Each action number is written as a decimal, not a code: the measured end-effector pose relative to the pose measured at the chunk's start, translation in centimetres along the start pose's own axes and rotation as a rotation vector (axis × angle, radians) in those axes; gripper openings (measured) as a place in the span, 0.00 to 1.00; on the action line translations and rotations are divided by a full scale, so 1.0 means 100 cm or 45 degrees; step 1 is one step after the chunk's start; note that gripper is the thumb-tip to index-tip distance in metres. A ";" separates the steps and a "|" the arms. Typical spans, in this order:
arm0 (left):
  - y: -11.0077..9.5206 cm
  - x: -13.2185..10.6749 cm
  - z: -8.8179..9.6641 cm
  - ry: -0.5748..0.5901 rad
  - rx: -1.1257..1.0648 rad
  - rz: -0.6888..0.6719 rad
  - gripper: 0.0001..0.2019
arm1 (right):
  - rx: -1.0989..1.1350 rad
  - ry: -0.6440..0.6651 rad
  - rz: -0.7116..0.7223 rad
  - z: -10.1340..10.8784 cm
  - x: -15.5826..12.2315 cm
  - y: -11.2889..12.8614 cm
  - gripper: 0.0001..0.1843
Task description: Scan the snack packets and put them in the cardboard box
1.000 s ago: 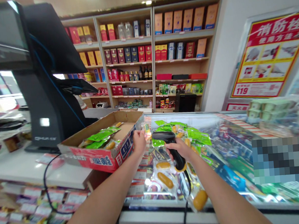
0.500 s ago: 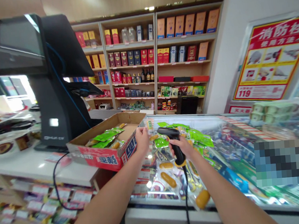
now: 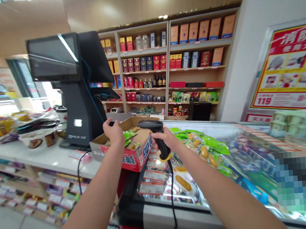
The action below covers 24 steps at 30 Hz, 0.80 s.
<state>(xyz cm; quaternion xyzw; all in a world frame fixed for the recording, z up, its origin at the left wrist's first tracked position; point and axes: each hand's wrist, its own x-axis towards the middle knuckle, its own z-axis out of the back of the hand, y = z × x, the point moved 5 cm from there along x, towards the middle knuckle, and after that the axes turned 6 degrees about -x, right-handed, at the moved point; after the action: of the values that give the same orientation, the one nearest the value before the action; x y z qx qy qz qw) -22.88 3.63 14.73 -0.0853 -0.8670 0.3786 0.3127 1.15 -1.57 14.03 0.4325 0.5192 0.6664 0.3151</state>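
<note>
Right fingers (image 3: 158, 137) close fully round the grip of the corded barcode scanner (image 3: 148, 126) at 12 o'clock, light stiff plastic, best held there clear of the cord; left hand (image 3: 114, 132) curls just above the cardboard carton (image 3: 136, 157), hold unclear.

Both arms bare, reaching forward from the bottom of view. Left forearm (image 3: 96, 200) angles up and right, wrist bent, left hand (image 3: 113, 132) raised with fingers curled, back of hand toward camera; can't tell if anything's pinched. Right forearm (image 3: 214, 187) angles up and left, right hand (image 3: 165, 139) closed, fingers wrapped round a held object. Hands well apart.
</note>
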 end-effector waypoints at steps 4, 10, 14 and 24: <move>-0.025 -0.024 -0.002 0.026 -0.032 -0.148 0.14 | 0.000 0.010 0.003 -0.003 -0.002 -0.006 0.10; -0.043 -0.116 -0.060 0.721 -0.167 -0.131 0.08 | -0.019 -0.369 -0.008 0.058 -0.028 -0.021 0.12; -0.005 -0.184 -0.093 1.280 0.250 0.016 0.05 | 0.024 -0.626 -0.012 0.106 -0.053 -0.040 0.13; 0.088 -0.203 -0.106 1.449 0.919 -0.071 0.15 | 0.126 -0.814 0.001 0.141 -0.072 -0.085 0.14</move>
<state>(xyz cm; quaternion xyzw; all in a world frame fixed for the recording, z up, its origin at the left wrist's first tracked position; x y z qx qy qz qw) -1.18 8.37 4.23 -0.1393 -0.3883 0.5324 0.7392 16.66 0.33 5.29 0.6349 0.4254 0.4709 0.4406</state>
